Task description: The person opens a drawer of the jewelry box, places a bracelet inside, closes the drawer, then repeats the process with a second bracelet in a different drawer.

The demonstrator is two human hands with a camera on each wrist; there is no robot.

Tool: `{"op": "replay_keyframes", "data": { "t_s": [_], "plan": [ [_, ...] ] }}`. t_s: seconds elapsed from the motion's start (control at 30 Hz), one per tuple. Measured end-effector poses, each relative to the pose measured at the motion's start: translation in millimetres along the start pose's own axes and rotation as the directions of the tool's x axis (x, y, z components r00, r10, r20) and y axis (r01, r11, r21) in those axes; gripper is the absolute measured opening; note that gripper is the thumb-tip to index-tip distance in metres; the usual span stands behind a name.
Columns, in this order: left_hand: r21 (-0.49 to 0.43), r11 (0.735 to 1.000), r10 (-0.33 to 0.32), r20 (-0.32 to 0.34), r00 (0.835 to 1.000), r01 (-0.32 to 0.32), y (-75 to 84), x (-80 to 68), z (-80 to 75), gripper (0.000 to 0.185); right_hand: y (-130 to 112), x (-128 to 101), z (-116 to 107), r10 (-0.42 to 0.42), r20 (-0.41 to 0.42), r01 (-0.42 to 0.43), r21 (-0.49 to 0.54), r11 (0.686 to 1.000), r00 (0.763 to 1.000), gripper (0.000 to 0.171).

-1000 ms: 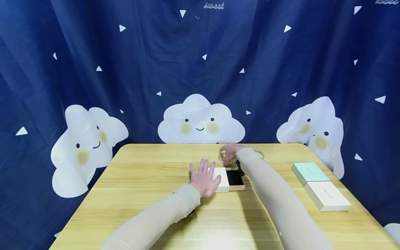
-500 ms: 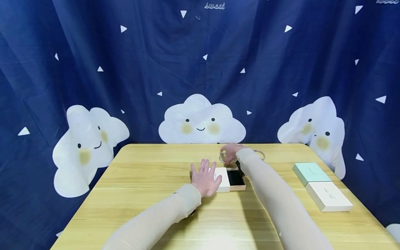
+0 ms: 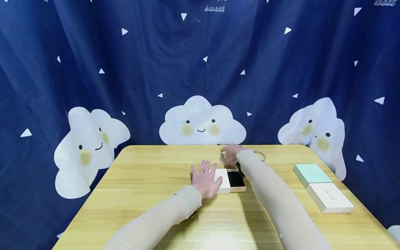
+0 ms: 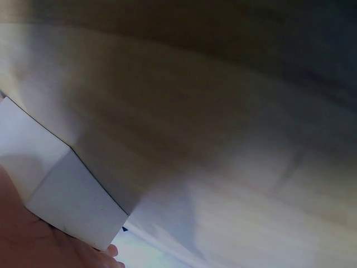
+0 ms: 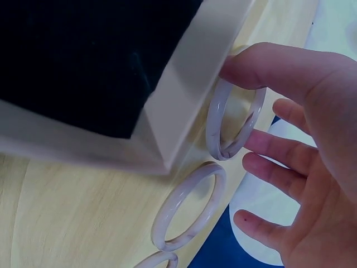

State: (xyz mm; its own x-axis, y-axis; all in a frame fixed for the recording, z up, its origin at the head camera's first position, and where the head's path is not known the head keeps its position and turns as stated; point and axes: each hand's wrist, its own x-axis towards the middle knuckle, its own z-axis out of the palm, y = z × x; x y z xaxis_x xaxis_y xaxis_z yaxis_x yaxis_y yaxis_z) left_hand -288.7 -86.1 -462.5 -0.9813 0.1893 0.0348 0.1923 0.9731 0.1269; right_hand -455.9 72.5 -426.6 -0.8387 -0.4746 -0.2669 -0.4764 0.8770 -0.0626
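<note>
Hands are both working near the middle of the wooden surface (image 3: 150, 194), toward its far edge. Left hand (image 3: 204, 180) is lying palm down with straight, spread fingers (image 3: 204, 167) on the white sleeve (image 3: 222, 181) of a small drawer-style box, pressing it flat and curling round nothing; the left wrist view is showing only the pale corner of that sleeve (image 4: 61, 184) against the surface, with the hand's edge at the bottom. Drawer (image 3: 235, 179) of the box is sitting pulled out to the right, its black lining (image 5: 83, 61) exposed. Right hand (image 3: 229, 154) is reaching past the far side of the drawer; in the right wrist view the thumb and forefinger are pinching a pale marbled bangle (image 5: 234, 120) that is standing on edge, touching the drawer's cream wall (image 5: 189, 84), while the other fingers (image 5: 279, 148) are staying loosely extended. Second bangle (image 5: 189, 204) is lying flat on the surface just beside the first, and part of a third bangle (image 5: 156, 260) is showing at the bottom edge of that view. Mint box (image 3: 311, 173) and cream box (image 3: 329, 197) are lying side by side near the right edge of the surface, well apart from both hands. Blue curtain (image 3: 125, 69) printed with white clouds is hanging behind the far edge.
</note>
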Motion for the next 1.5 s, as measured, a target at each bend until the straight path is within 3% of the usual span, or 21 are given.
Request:
{"op": "replay_keyframes", "data": {
  "t_s": [0.33, 0.9, 1.27, 1.5],
  "plan": [
    [-0.021, 1.0, 0.001, 0.017, 1.0, 0.0, 0.2, 5.4, 11.0, 0.07, 3, -9, 0, 0.027, -0.004, -0.027, 0.015, 1.0, 1.0, 0.09],
    [-0.058, 0.998, -0.004, 0.026, 1.0, 0.006, -3.6, 9.6, 16.0, 0.072, 4, -27, -11, -0.03, -0.065, 0.029, -0.014, 0.999, 0.997, 0.082],
    [-0.067, 0.998, 0.002, 0.01, 1.0, -0.001, -2.5, 9.4, 11.0, 0.071, -3, -61, -29, -0.113, -0.101, 0.11, -0.032, 0.993, 0.988, 0.075],
    [-0.076, 0.997, 0.001, 0.022, 1.0, 0.001, -0.9, 5.7, 7.0, 0.07, -2, -76, -30, -0.121, -0.111, 0.116, -0.052, 0.992, 0.986, 0.075]
  ]
}}
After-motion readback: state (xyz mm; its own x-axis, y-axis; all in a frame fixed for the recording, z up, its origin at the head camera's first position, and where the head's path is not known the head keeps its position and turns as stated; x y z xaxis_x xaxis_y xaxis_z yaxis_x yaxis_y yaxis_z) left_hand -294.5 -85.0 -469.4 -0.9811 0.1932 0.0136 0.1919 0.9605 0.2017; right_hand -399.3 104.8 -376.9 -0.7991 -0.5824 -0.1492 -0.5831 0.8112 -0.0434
